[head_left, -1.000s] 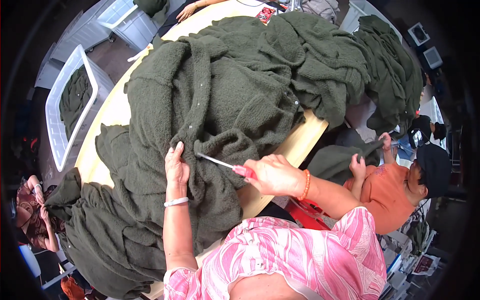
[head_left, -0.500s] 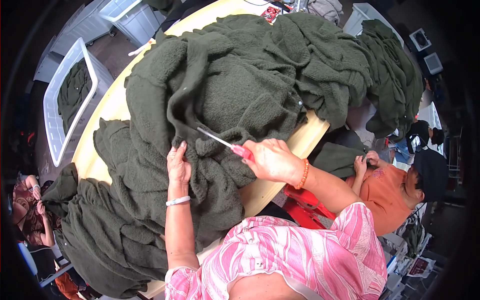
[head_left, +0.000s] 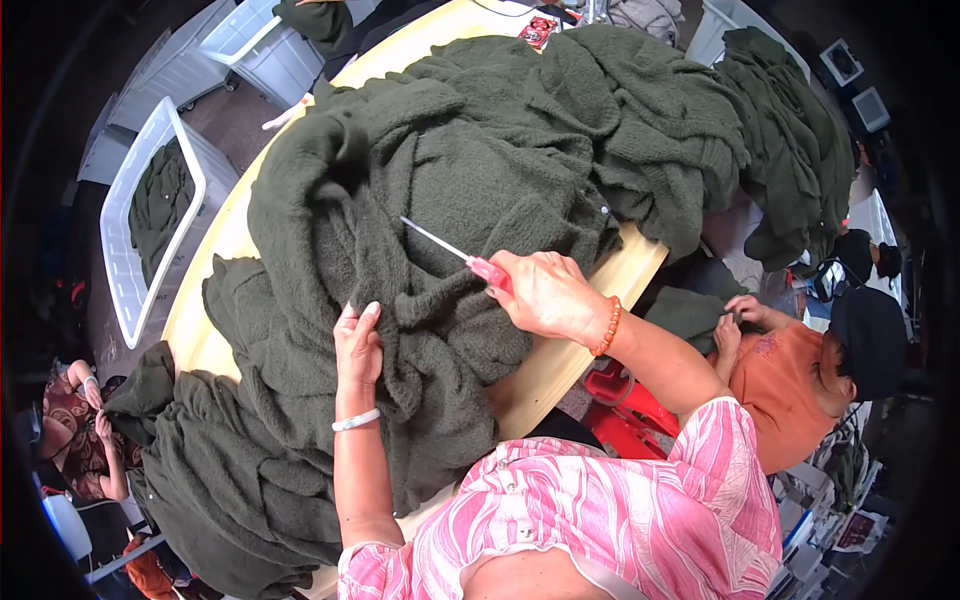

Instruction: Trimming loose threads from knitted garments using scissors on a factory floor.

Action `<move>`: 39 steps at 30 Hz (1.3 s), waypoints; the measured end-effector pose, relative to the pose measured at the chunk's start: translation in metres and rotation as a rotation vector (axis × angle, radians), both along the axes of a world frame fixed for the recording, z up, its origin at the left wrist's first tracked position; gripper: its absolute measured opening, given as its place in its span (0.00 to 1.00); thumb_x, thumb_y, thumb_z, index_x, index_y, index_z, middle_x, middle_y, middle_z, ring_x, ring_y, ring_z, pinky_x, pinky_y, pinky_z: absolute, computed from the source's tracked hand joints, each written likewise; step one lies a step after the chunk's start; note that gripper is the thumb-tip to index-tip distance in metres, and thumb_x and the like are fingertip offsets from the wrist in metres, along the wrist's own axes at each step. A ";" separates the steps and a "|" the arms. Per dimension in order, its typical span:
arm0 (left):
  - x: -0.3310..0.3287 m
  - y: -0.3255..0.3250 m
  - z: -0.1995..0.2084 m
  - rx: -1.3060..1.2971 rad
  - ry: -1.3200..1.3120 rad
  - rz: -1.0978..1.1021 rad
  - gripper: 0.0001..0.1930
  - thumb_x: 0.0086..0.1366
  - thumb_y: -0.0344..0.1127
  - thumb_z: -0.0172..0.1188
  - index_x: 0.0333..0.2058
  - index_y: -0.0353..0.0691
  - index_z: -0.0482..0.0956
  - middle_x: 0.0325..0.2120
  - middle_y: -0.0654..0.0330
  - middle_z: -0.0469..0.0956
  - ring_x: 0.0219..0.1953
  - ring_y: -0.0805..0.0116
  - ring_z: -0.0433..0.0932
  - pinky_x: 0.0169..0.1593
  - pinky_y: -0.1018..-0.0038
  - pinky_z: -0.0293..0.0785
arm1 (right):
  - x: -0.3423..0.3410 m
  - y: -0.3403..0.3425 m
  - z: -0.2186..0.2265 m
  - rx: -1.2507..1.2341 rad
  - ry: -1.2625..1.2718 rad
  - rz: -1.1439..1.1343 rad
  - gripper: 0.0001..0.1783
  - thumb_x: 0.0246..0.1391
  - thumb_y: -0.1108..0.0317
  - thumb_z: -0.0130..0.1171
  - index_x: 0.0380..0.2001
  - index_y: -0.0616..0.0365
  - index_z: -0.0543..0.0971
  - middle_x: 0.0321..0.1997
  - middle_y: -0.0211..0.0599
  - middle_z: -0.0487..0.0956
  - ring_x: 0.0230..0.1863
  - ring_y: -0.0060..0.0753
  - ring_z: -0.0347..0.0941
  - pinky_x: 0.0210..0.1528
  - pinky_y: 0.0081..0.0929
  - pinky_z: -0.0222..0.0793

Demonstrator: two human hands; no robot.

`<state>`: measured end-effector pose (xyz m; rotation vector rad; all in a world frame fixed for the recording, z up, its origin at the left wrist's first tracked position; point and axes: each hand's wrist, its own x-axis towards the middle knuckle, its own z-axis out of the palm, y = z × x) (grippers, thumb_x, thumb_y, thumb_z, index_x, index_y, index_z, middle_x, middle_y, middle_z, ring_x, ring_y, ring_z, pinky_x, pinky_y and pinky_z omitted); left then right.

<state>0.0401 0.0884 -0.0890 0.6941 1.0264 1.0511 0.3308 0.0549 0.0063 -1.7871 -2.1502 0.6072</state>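
Observation:
A large heap of dark green fleece garments [head_left: 480,185] covers much of the table in front of me. With thumb and fingers pressed together, my left hand [head_left: 358,345] grips the edge of one green fleece garment [head_left: 370,255] at the near side of the heap. My right hand [head_left: 550,292] is closed around the red handle of a slim tool [head_left: 440,240] with a thin metal shaft, like a small screwdriver or awl. Its tip points up and left over the garment; whether it touches the cloth I cannot tell.
The light wooden table [head_left: 205,320] has a curved edge. A white bin [head_left: 125,290] with green cloth stands at the left. Beside a red stool [head_left: 630,400], a person in orange [head_left: 785,390] handles green cloth; another person [head_left: 75,420] does so at far left.
The raised fold of the garment has turned over and now lies further left and flatter. The tool's tip has moved slightly up. My left hand keeps its grip.

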 end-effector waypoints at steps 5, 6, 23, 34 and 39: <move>0.034 0.033 0.046 0.488 0.819 0.015 0.37 0.55 0.41 0.72 0.59 0.32 0.67 0.49 0.50 0.76 0.52 0.60 0.75 0.55 0.65 0.72 | -0.003 -0.012 -0.001 -0.119 0.002 -0.011 0.14 0.56 0.59 0.58 0.42 0.54 0.74 0.29 0.53 0.80 0.36 0.60 0.78 0.41 0.52 0.73; 0.051 0.041 0.060 0.485 1.024 -0.012 0.37 0.54 0.42 0.72 0.58 0.32 0.67 0.50 0.47 0.74 0.53 0.57 0.74 0.56 0.63 0.71 | 0.000 -0.012 -0.005 -0.118 0.002 -0.020 0.14 0.56 0.59 0.58 0.42 0.54 0.74 0.29 0.53 0.80 0.36 0.60 0.78 0.41 0.52 0.73; 0.013 0.079 -0.019 0.196 0.150 0.136 0.05 0.62 0.25 0.63 0.38 0.33 0.80 0.33 0.62 0.82 0.33 0.77 0.78 0.40 0.80 0.74 | 0.000 0.020 0.012 -0.101 0.053 0.127 0.12 0.55 0.63 0.54 0.31 0.62 0.77 0.30 0.54 0.80 0.36 0.57 0.79 0.41 0.49 0.74; 0.005 0.077 -0.010 0.211 0.164 0.108 0.07 0.64 0.25 0.61 0.41 0.35 0.79 0.38 0.62 0.82 0.38 0.76 0.78 0.44 0.81 0.73 | 0.001 0.025 0.021 -0.259 0.059 0.190 0.12 0.54 0.62 0.56 0.35 0.60 0.74 0.29 0.54 0.80 0.36 0.60 0.78 0.41 0.52 0.72; 0.024 0.118 0.017 0.228 0.605 0.084 0.35 0.54 0.40 0.74 0.55 0.27 0.70 0.47 0.52 0.77 0.46 0.71 0.75 0.50 0.77 0.72 | 0.015 0.023 0.005 -0.127 0.090 0.146 0.12 0.56 0.62 0.56 0.38 0.58 0.71 0.28 0.52 0.79 0.35 0.58 0.78 0.39 0.51 0.73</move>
